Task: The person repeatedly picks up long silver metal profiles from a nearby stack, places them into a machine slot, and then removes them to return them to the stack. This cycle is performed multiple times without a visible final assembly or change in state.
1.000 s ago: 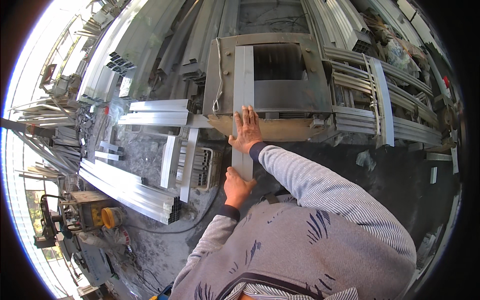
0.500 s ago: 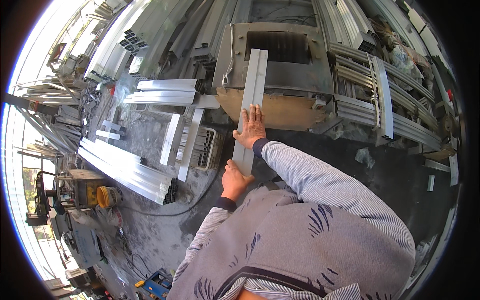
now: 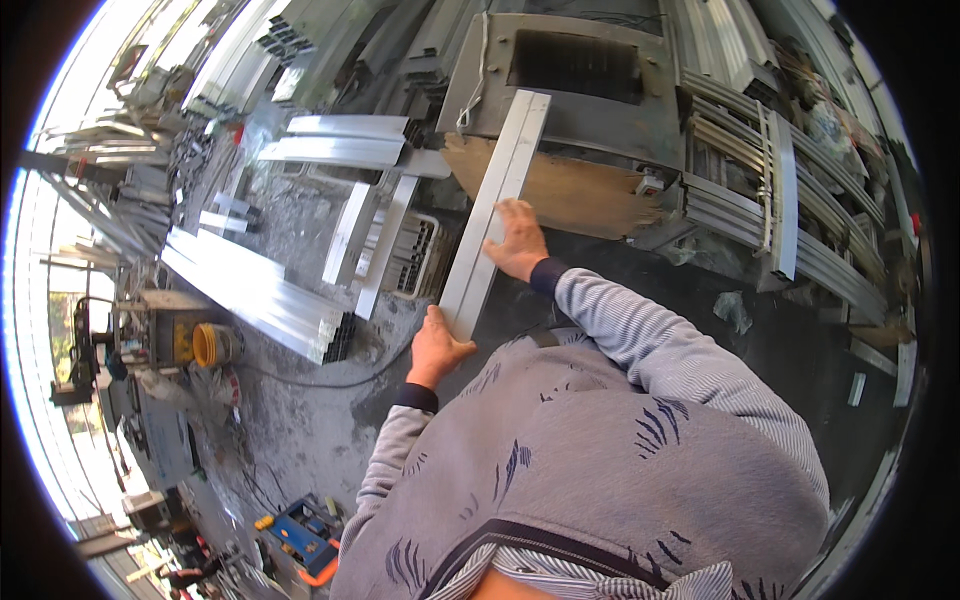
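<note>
A long silvery-grey metal profile (image 3: 496, 205) with a line along its length slants away from my body. My left hand (image 3: 437, 347) grips its near end, with the thumb pointing right and the fingers partly hidden. Further up the profile, my right hand (image 3: 519, 243) holds the right edge, its fingertips bent over the top face. The far end of the profile lies in front of a grey metal machine housing (image 3: 480, 75) with a dark rectangular opening. A brown board (image 3: 580, 195) runs below that housing.
Silvery profiles (image 3: 255, 290) lie stacked on the floor at left, near a yellow bucket (image 3: 210, 345). A plastic crate (image 3: 425, 245) carries more lengths. Racked bars (image 3: 835, 235) stand at right, and a blue tool case (image 3: 300, 535) sits at lower left. A cable (image 3: 300, 383) crosses the floor.
The profile has tilted further, its near end shifting left together with my left hand. My right hand has moved from lying across the top face to the right edge. The whole view has shifted slightly.
</note>
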The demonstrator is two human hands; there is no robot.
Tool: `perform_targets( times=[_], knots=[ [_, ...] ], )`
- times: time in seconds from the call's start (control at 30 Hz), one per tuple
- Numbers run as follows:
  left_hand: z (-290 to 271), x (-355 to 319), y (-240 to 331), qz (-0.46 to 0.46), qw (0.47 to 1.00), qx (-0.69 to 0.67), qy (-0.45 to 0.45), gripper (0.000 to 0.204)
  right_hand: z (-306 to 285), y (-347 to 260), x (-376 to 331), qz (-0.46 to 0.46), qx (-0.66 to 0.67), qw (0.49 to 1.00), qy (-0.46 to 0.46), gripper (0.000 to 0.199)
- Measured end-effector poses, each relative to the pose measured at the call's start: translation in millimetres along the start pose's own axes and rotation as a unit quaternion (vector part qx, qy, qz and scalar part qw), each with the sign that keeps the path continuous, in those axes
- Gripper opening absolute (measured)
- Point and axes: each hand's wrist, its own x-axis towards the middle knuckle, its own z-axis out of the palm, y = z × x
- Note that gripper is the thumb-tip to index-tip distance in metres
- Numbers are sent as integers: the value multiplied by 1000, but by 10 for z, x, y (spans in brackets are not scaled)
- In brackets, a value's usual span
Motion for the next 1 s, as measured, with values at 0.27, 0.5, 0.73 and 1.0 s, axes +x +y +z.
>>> perform_targets(
  times=[0.27, 0.5, 0.73, 1.0],
  knots=[
    [-311, -498, -186, -54, 989, -105, -85, 76, 39, 369, 229, 341, 643, 651, -213, 41],
    [-370, -1049, -51, -111, 961, -207, -146, 83, 9, 99, 43, 284, 723, 522, -352, 42],
    [-327, -1237, 14, -179, 941, -280, -70, 102, 209, -487, -114, 197, 657, 546, -481, 78],
    [-165, -616, -248, -194, 890, -408, 70, 94, 429, -851, 14, 102, 527, 666, -517, 118]
  ],
)
